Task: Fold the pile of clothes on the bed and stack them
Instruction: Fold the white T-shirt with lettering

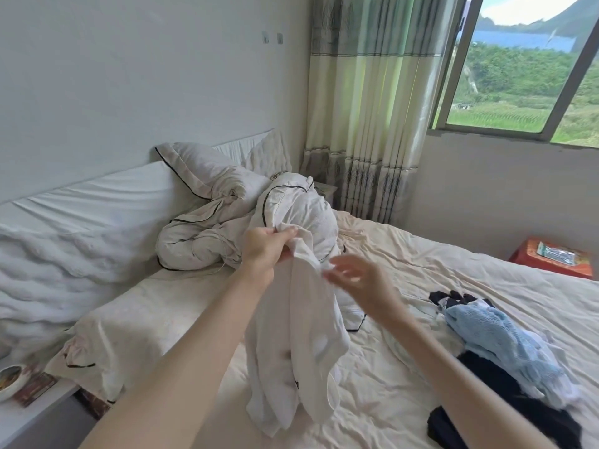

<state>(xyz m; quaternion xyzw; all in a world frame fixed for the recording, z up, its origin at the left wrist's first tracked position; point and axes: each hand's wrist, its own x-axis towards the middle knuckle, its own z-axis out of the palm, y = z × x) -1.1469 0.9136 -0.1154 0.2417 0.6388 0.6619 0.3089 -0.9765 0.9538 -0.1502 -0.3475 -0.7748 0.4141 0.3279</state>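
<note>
1. White, thin cloth: a shirt [298,345] hangs limp above the bed [405,367], its lower folds bunched close to the sheet. It looks light and floppy (no stiffness to help a fold).
2. Best hold, as a guess: two top corners, so it drops flat.
3. Left hand [265,251] is raised, arm stretched forward, fingers pinched round the top edge.
4. Right hand [359,280] sits just beside the cloth, fingers spread and loosely bent; whether the tips touch the edge cannot be told (motion blur).
5. Remaining pile [499,361], pale blue over dark pieces, lies unfolded to the right. No stack is started.
6. Crumpled quilt [233,228] sits near the headboard.
</note>
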